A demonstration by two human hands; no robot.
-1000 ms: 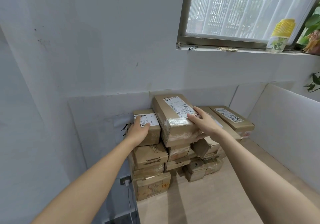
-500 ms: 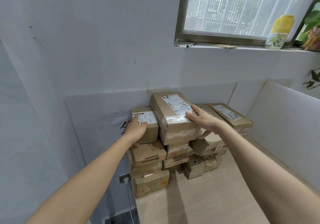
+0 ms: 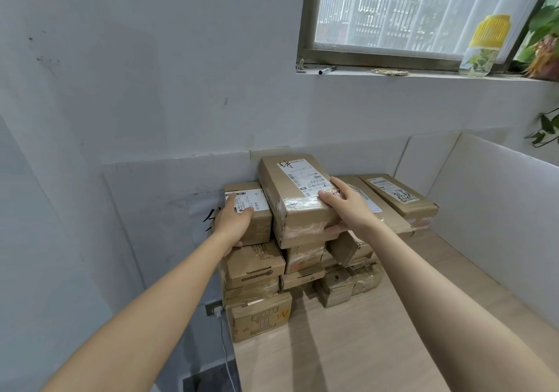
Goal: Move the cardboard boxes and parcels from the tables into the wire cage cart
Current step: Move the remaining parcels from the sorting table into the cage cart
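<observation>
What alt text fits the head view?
Two bare hands reach to a pile of cardboard boxes on a wooden table: the left hand grips a small labelled box, the right hand grips the larger taped box beside it. A window sits above right.

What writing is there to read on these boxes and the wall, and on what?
Tall box label: print and a handwritten mark, too blurred to read.
Small box label: too small to read.
Right box label: black scribble, unreadable.
Bottom box: "M", it seems; the rest blurred.
Wall sheet: a black brushed character, partly hidden behind the left hand.
</observation>
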